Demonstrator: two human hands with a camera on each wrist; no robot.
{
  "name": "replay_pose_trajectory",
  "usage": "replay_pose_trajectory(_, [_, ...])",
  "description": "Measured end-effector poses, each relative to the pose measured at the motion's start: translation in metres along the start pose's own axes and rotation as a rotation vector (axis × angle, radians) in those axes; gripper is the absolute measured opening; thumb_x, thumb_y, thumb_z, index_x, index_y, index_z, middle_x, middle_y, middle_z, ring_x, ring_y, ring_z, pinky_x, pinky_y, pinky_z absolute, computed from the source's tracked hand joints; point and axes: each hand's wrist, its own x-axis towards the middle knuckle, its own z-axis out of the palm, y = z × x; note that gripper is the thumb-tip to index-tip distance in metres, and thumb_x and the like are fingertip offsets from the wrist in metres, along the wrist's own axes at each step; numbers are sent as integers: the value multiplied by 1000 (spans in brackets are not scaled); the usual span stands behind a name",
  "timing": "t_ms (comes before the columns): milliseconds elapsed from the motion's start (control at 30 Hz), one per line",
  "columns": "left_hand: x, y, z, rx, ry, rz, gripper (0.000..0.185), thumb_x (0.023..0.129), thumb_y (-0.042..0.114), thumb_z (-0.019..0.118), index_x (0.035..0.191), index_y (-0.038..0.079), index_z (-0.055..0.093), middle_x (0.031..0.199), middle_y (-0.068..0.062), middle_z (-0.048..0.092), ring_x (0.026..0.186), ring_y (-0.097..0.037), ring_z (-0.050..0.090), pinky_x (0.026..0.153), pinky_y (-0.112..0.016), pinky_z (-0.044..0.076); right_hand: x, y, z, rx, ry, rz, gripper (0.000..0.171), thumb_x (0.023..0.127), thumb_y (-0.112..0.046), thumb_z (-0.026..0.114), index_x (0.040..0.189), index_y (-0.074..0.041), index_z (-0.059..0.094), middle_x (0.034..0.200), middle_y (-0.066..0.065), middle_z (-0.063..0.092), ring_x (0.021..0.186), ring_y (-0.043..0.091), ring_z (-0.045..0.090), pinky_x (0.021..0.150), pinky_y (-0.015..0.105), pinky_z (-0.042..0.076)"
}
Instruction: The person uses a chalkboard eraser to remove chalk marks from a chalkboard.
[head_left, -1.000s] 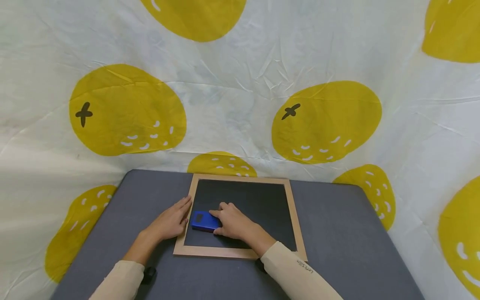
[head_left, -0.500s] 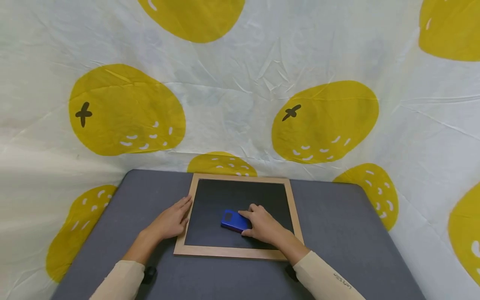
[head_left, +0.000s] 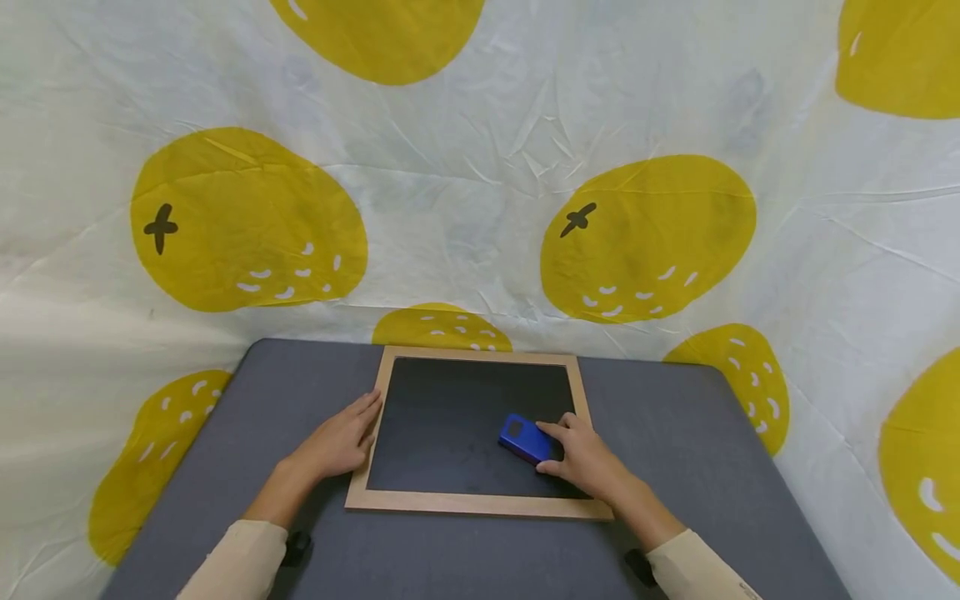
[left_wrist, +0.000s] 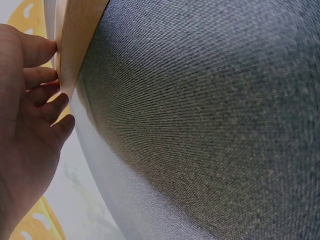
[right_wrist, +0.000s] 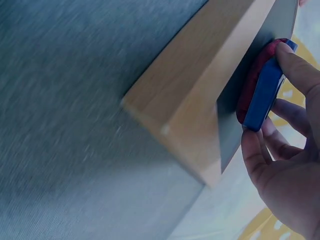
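Observation:
A blue chalkboard eraser (head_left: 527,438) with a dark red felt underside lies tilted on a small wood-framed chalkboard (head_left: 450,400), in its right half. My right hand (head_left: 588,458) grips the eraser by its right end; the right wrist view shows thumb and fingertips (right_wrist: 250,142) on the edges of its blue back (right_wrist: 265,95), red pad against the board. At the board's left side, my left hand (head_left: 337,439) rests with fingers fairly straight against the wooden frame (head_left: 365,467). In the left wrist view its fingertips (left_wrist: 50,47) touch the frame's outer edge.
The board lies on a dark grey cloth-covered table (head_left: 435,558), near its far edge. Behind and at both sides hangs a white curtain (head_left: 450,217) printed with large yellow fruit shapes. Black straps (head_left: 297,548) sit at both wrists.
My right hand has slid the eraser across the board from the left side to the right half, turning it somewhat clockwise. The left hand stays at the frame's left edge.

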Motion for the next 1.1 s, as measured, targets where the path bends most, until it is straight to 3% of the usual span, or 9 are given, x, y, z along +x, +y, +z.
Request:
replay_pose_trajectory(300, [0,0,1,-6,6,1,63,98,10,61,154,-8,40,164,-24,35,150,-43,38,117,-58,39,-8,22,-6,-19,30,50,69,80,-33,90,139,-7,66,96,8,54,80,18,45,69,32,40])
replay_pose_trajectory(800, [-2,-1,2,-14,-5,-15,64,98,11,61,155,-8,39,165,-23,34,150,-42,38,117,-57,39,-6,21,-3,-31,64,101,71,81,-35,88,141,-5,64,97,9,55,80,19,47,70,33,43])
replay_pose_trajectory(1100, [-1,0,1,-3,8,-6,63,98,9,61,155,-8,39,164,-24,35,149,-44,38,117,-58,39,13,21,-2,-79,105,153,72,86,-39,84,140,3,61,102,18,60,84,26,54,75,44,53])
